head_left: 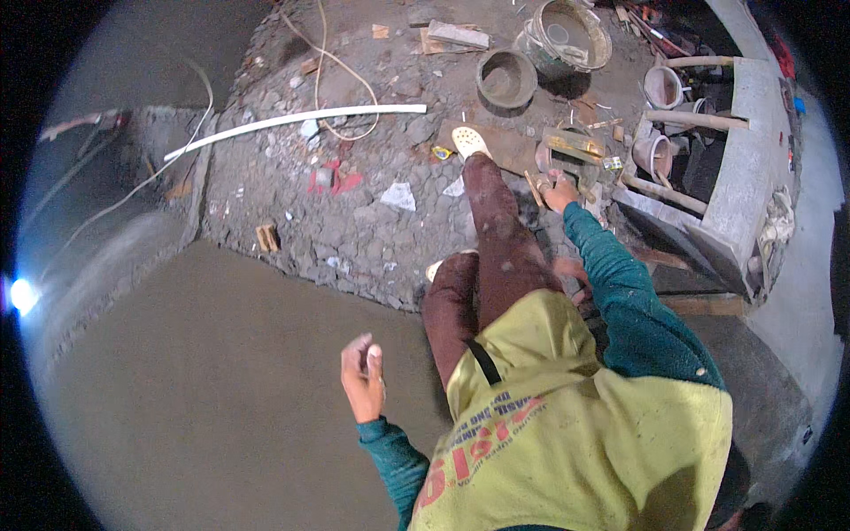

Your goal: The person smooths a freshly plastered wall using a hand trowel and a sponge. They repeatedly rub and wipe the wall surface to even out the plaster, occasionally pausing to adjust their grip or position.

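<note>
My left hand [363, 379] hangs above the smooth grey wet-looking floor [221, 372], its fingers loosely bent and the thumb apart, with nothing seen in it. My right hand [560, 192] reaches forward and down to the rubble ground beyond my right knee, its fingers curled. A thin wooden strip [534, 188] lies right beside those fingers; whatever is in their grip is too small to make out. Just past the hand is a yellowish rectangular piece [574, 144], its kind unclear. My cream clog [470, 142] rests near a flat brown board [513, 152].
A dark bucket [506, 80] and a larger mortar-stained pail [567, 40] stand at the back. On the right is a grey frame with round bars [695, 119] and pinkish pots [653, 157]. A white pipe [297, 119] and a looped cable [320, 88] lie across rubble.
</note>
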Demonstrator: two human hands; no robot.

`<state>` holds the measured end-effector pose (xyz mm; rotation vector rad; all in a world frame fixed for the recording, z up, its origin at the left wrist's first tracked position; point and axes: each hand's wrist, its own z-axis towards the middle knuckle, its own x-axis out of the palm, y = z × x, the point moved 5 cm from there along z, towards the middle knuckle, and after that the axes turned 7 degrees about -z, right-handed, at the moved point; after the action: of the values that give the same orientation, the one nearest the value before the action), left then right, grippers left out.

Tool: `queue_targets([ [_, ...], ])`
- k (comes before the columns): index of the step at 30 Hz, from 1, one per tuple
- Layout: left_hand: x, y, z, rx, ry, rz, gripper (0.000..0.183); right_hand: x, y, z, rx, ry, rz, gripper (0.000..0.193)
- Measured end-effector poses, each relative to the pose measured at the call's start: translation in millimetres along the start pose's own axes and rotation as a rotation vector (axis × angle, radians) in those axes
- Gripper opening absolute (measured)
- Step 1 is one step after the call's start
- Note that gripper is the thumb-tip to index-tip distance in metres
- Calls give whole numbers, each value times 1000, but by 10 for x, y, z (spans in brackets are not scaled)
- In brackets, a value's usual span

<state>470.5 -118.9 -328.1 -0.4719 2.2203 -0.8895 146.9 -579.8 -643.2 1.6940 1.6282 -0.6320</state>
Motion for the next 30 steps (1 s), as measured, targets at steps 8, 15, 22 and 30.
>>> queue_targets([
  [8, 1475, 352, 886, -475, 98, -238, 44, -116, 261, 2631, -105, -139, -172, 60],
  [15, 2345, 680, 1351, -737, 81, -245, 49, 532, 550, 4636, -131, -108, -269, 60],
  [22, 2699, 883, 1829, -885, 103, -170, 60, 1324, 516, 5806, -69, -92, -381, 67],
  [30, 2867, 933, 1733, -914, 49, -218, 66, 1602, 583, 5930, -15, 0, -251, 68],
])
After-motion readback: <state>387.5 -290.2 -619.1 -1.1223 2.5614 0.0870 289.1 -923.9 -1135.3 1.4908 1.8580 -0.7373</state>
